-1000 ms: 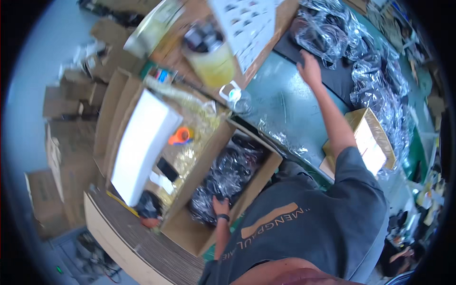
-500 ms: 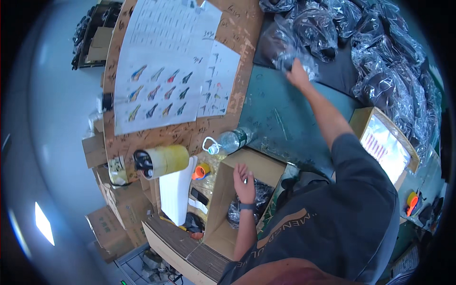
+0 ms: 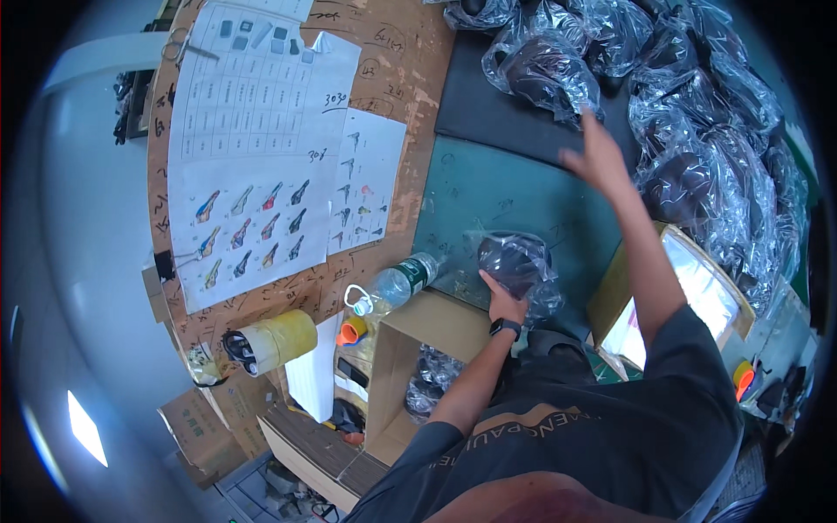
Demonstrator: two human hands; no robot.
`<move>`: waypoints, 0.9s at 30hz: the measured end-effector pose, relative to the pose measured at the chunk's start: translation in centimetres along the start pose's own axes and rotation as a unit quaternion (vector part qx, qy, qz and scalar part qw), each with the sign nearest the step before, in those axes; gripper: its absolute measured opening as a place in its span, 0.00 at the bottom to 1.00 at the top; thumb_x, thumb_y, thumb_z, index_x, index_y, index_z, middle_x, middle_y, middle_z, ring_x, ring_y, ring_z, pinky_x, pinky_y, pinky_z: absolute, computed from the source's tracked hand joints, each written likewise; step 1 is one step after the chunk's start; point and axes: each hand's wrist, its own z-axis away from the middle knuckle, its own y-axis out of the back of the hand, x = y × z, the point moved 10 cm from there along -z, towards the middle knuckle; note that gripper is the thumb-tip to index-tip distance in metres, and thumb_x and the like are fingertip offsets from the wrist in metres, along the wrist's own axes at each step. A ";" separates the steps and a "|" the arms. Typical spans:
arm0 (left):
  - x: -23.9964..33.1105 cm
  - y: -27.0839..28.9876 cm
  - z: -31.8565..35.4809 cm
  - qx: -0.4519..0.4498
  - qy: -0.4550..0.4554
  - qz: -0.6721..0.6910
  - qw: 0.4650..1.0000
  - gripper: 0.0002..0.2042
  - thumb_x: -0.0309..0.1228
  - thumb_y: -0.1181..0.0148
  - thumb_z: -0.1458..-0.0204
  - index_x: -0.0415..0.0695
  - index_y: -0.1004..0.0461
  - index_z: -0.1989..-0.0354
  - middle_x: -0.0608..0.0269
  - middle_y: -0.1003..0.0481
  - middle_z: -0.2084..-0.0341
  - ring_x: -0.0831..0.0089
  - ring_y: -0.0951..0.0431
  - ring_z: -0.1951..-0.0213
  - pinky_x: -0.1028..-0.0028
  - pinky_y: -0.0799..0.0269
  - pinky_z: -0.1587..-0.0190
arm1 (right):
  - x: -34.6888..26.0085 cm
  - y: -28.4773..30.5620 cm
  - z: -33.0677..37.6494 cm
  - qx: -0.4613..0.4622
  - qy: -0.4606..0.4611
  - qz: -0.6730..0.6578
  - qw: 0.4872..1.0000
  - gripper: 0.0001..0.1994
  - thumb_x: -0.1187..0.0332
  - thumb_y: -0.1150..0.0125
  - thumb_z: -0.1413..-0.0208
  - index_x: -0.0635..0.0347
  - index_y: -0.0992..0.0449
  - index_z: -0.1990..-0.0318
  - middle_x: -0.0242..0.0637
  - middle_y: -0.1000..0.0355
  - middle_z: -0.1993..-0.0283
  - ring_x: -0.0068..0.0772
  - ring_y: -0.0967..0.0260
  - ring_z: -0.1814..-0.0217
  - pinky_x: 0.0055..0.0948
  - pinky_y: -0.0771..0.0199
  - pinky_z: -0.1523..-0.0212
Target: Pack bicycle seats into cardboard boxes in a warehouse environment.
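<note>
clear plastic bag with a dark part (image 3: 516, 261) lies on the green mat (image 3: 488, 187), my left hand (image 3: 504, 301) gripping its near edge. right hand (image 3: 595, 155) open, fingers spread, holding nothing, near the heap of bagged parts (image 3: 697, 131). risk: slick film slipping from my grip, bag dropping beside the open carton (image 3: 410, 366)

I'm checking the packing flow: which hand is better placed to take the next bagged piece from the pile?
The right hand. It is stretched open at the edge of the pile of clear bags at the bench's far side, while the left hand rests on a bagged dark piece by the open carton.
</note>
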 end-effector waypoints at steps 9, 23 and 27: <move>-3.8 -3.4 5.4 -0.275 0.076 0.499 0.818 0.54 0.35 0.25 0.48 0.36 0.60 0.20 0.49 0.25 0.41 0.60 0.19 0.46 0.64 0.20 0.46 | 13.2 -11.2 -9.9 -0.074 -0.204 0.103 0.971 0.55 0.51 0.21 0.52 0.66 0.52 0.25 0.67 0.25 0.38 0.65 0.24 0.35 0.54 0.24 0.36; -29.8 15.7 19.8 -0.051 -0.065 0.516 0.852 0.51 0.31 0.17 0.57 0.33 0.43 0.24 0.55 0.27 0.36 0.69 0.25 0.38 0.68 0.26 0.36 | -2.0 -20.3 34.3 -0.282 -0.470 -0.448 0.707 0.09 0.61 0.31 0.35 0.50 0.22 0.54 0.29 0.21 0.67 0.28 0.24 0.75 0.29 0.22 0.78; -47.2 7.6 17.4 0.028 0.096 0.555 0.825 0.40 0.36 0.19 0.55 0.27 0.30 0.36 0.53 0.18 0.51 0.71 0.17 0.52 0.70 0.20 0.47 | -12.8 -18.4 41.5 -0.426 -0.313 -0.311 0.790 0.27 0.64 0.24 0.44 0.60 0.25 0.39 0.36 0.20 0.55 0.34 0.20 0.56 0.35 0.18 0.56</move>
